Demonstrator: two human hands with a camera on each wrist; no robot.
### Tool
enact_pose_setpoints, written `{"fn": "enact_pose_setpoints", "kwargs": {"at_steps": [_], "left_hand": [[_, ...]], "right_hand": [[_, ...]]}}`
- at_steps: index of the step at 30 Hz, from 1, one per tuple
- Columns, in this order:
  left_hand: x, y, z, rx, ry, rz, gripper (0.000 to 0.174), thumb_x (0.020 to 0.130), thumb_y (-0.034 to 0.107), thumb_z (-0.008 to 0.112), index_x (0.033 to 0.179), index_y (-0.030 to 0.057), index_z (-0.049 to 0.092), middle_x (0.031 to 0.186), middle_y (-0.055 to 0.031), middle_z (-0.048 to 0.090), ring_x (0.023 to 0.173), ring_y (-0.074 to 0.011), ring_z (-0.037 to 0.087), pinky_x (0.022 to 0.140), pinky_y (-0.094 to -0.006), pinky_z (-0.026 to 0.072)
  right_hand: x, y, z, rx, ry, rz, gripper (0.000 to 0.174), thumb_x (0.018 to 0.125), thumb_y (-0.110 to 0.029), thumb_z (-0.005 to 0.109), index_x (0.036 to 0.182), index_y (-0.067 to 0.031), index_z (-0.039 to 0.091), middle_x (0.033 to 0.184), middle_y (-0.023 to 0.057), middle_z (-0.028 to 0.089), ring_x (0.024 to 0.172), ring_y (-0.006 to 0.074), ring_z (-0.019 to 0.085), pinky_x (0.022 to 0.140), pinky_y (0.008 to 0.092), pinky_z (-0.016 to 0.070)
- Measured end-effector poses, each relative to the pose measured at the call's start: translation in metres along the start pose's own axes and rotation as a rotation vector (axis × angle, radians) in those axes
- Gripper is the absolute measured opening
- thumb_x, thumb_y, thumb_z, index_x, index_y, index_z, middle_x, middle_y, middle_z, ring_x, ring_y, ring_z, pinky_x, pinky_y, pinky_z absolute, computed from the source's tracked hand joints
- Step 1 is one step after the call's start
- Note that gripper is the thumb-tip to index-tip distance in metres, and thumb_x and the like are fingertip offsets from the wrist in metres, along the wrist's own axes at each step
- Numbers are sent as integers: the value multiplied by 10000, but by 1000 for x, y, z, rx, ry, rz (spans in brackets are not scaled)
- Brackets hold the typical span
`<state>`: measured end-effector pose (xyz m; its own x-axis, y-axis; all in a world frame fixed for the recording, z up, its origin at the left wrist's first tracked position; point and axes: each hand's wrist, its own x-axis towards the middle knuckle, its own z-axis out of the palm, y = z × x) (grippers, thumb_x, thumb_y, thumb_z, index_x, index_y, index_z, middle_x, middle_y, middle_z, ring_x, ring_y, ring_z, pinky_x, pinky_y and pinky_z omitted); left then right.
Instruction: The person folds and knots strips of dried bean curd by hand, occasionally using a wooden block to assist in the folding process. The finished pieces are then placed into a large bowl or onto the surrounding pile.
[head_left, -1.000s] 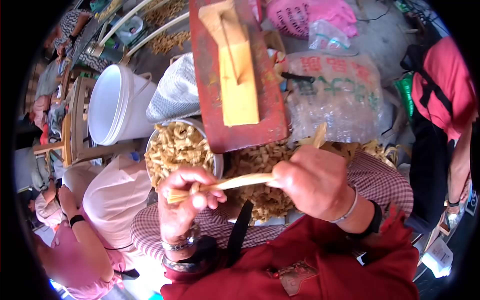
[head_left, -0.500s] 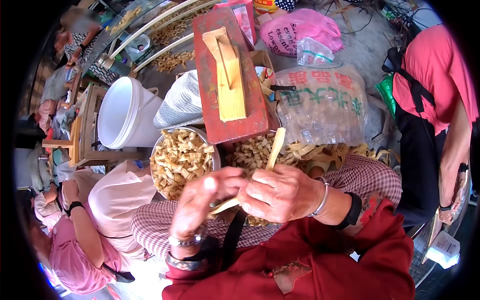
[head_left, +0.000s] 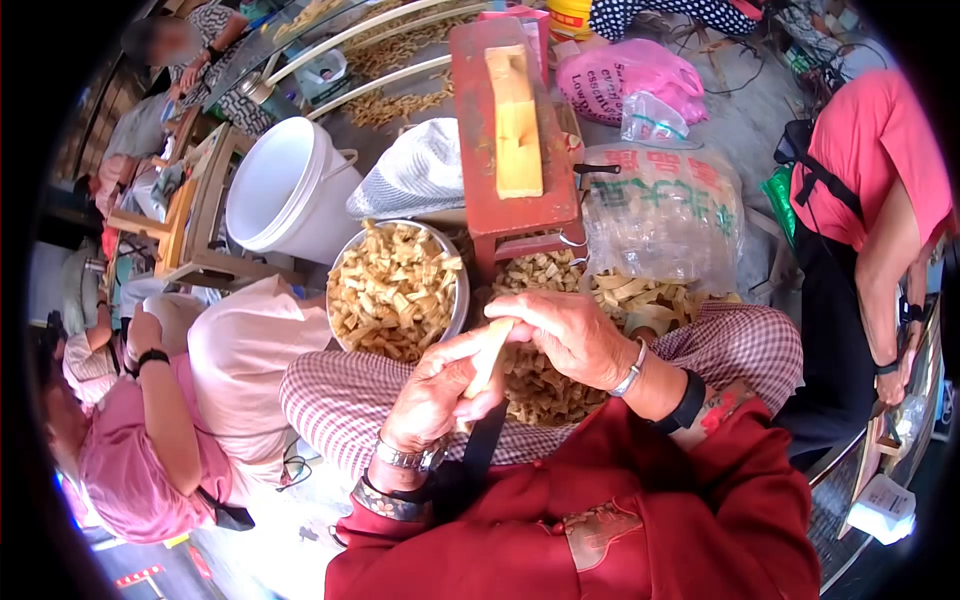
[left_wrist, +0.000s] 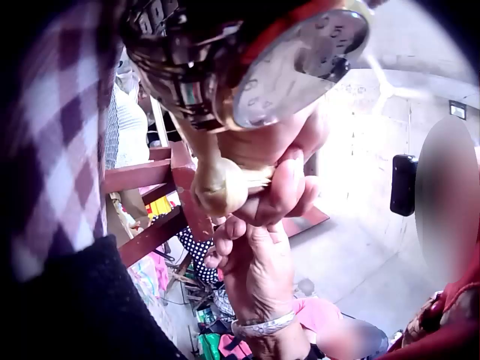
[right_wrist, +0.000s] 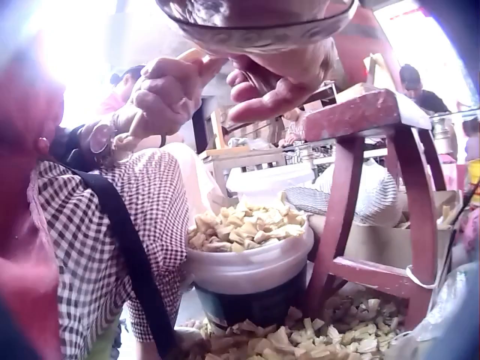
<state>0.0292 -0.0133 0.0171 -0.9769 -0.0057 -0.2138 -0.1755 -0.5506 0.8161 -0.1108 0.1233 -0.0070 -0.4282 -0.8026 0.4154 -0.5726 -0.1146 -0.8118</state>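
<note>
A pale yellow, flat strip [head_left: 488, 358] runs up out of my left hand [head_left: 425, 395], whose thumb and fingers pinch it. At its upper end, the thumb and forefinger of my right hand [head_left: 575, 335] grip it. In the left wrist view the strip bulges in a rounded fold [left_wrist: 223, 186] beside the left fingers; the wristwatch covers part of that hand. Both hands are close together above the lap, over a heap of short knotted pieces [head_left: 550, 385]. A bucket [right_wrist: 251, 274] full of similar pieces stands by the left knee.
Ahead stands a red wooden stool [head_left: 480, 120] bearing a slotted wooden block [head_left: 518, 150]. Beside it are a black-handled tool [head_left: 598, 168] and a large clear plastic sack [head_left: 665, 225]. A white bucket [head_left: 275, 185] lies tilted at the left. People sit close on both sides.
The strip was stretched between the hands with a loop at the left fingers; now it stands up from the left hand. The right hand has moved left, to the strip's upper end.
</note>
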Motion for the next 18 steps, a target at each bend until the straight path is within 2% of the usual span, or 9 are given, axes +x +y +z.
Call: {"fn": "enact_pose_setpoints", "kwargs": {"at_steps": [3,4,7,8,10,12,15,17,18], "left_hand": [[-8,-3,-1,268,81,65,401,978,235,462,1295,-9,479,723,-15,540,462,-32,336,421,-182,248],[-10,-3,2,308,138,93,289,965,125,483,1214,1,562,876,-36,564,698,-97,496,578,-211,409],[-2,-16,-2,774,202,477,241,932,28,510,1147,0,615,946,-87,589,880,-155,558,745,-262,466],[-4,-17,0,771,256,449,238,909,-16,521,1112,11,643,1021,-128,611,961,-202,587,830,-282,469],[-6,-26,-7,737,245,425,241,909,-9,524,1121,7,637,1075,-140,608,988,-206,585,841,-282,467],[-7,-27,-4,657,250,326,241,906,9,535,1126,-4,632,1157,-141,598,1034,-203,576,872,-281,458],[-9,-39,-11,188,260,71,175,921,65,559,1066,1,636,956,-95,657,699,-131,618,596,-222,486],[-3,-46,-7,12,277,188,128,912,93,583,1009,11,602,846,-98,641,592,-136,597,503,-231,472],[0,-47,-7,-76,284,246,117,907,107,596,980,16,585,791,-99,634,538,-139,586,456,-236,465]], "right_hand": [[-5,-13,11,398,-81,332,319,914,-11,436,1194,-96,563,707,49,591,565,114,585,513,257,490],[-7,-13,16,501,-88,399,317,928,-26,425,1205,-99,562,685,34,577,546,93,564,494,240,477],[-18,-11,33,713,-108,530,372,976,-98,399,1344,-132,433,675,9,531,485,46,485,405,190,408],[-21,-11,36,793,-113,566,398,980,-110,403,1377,-138,383,678,13,528,480,51,481,396,189,401],[-24,-16,38,924,-127,639,517,981,-142,436,1451,-160,221,694,28,535,474,62,480,377,183,378],[-31,-16,38,1016,-99,680,539,976,-166,461,1454,-164,212,696,34,539,474,67,484,376,179,373],[-40,-12,44,1069,-78,729,470,962,-204,508,1381,-137,305,698,35,553,466,63,487,374,177,367],[-40,-11,48,1038,-94,724,409,961,-209,512,1326,-113,354,698,31,558,462,59,487,374,178,368],[-38,-15,49,990,-24,732,288,949,-173,532,1203,-83,432,694,30,572,457,53,485,375,178,368]]}}
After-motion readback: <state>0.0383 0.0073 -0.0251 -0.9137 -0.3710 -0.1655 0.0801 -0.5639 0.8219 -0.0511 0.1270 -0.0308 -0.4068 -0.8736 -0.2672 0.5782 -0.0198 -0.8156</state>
